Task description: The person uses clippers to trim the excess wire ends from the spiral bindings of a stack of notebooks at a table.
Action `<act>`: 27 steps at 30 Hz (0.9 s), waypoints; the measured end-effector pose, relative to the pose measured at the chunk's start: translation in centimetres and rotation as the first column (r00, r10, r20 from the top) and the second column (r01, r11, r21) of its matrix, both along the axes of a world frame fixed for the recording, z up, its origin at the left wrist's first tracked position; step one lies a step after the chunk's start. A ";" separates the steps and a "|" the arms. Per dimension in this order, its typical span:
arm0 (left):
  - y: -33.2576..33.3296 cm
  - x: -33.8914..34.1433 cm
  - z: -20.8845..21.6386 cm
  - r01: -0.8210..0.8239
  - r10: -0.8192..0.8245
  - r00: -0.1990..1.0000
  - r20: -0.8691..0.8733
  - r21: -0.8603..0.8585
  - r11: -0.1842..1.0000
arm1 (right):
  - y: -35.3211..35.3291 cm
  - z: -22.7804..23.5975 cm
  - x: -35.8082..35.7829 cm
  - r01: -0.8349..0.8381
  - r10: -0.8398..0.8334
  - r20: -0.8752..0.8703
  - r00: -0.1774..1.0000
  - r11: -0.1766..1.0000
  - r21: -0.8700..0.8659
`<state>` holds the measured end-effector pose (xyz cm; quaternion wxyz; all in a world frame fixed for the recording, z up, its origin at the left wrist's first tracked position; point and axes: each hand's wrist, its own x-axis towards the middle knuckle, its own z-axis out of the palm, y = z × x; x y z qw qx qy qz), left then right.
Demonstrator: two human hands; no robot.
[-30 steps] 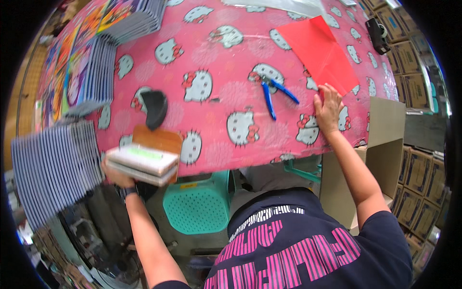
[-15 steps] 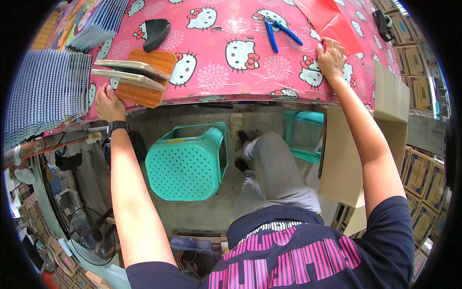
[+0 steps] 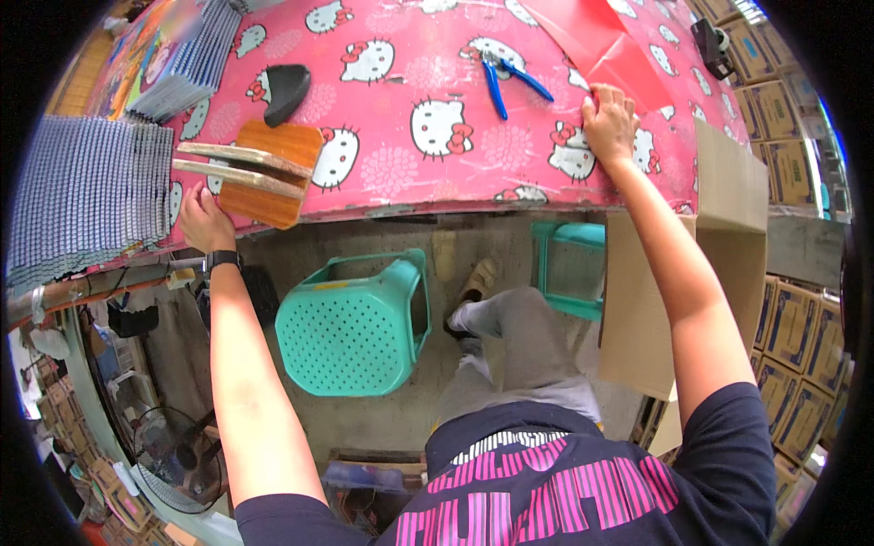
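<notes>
My left hand rests at the table's front edge, fingers loosely stretched. It lies between a stack of spiral-bound notebooks and a brown wooden stand with two upright slats, and seems to hold nothing. On the right, my right hand lies on the pink patterned tablecloth, fingers spread forward. Its fingertips reach the near edge of a red sheet; nothing shows in its grasp. Blue-handled pliers lie spread to the left of that hand. Beyond the wooden stand sits a black curved object.
More notebooks are piled at the far left. An opened cardboard box stands below my right arm. Two green plastic stools are under the table edge. A black tape dispenser sits far right; a fan stands lower left.
The view has tilted slightly, so the table sits lower in the picture. A foot in a light shoe now shows under the table. Both hands stay by the same things.
</notes>
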<state>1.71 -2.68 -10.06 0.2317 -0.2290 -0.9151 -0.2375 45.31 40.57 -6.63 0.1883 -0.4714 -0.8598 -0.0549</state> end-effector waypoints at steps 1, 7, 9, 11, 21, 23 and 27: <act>-0.1 -0.1 -0.1 0.006 -0.006 1.000 -0.011 -0.002 1.000 | 0.0 0.0 0.0 -0.009 0.009 -0.004 1.000 1.000 0.012; -0.9 -0.7 -0.1 0.113 -0.110 0.992 0.060 -0.042 0.993 | -0.4 0.4 -0.3 0.019 -0.022 0.103 0.994 0.999 0.031; -1.7 -1.3 -0.4 0.145 -0.146 0.983 0.108 0.020 0.989 | -0.7 0.3 -0.6 0.036 -0.048 0.169 0.984 0.997 0.075; -0.1 -0.3 0.7 0.113 -0.110 0.978 0.175 -0.006 0.994 | -0.5 0.2 0.2 0.021 -0.021 0.053 0.998 1.000 0.004; -3.1 -4.0 -2.2 -0.135 0.166 0.981 0.104 -0.256 0.957 | -5.1 9.4 10.2 -0.181 0.080 -0.455 0.887 0.966 -0.184; -3.3 -4.2 -2.9 -0.157 0.178 0.982 0.065 -0.241 0.958 | -6.4 11.9 14.8 -0.045 -0.059 -0.426 0.903 0.973 -0.228; -4.1 -4.5 -2.9 -0.168 0.209 0.973 0.098 -0.321 0.932 | -8.6 12.3 21.3 0.179 -0.279 -0.468 0.839 0.952 -0.248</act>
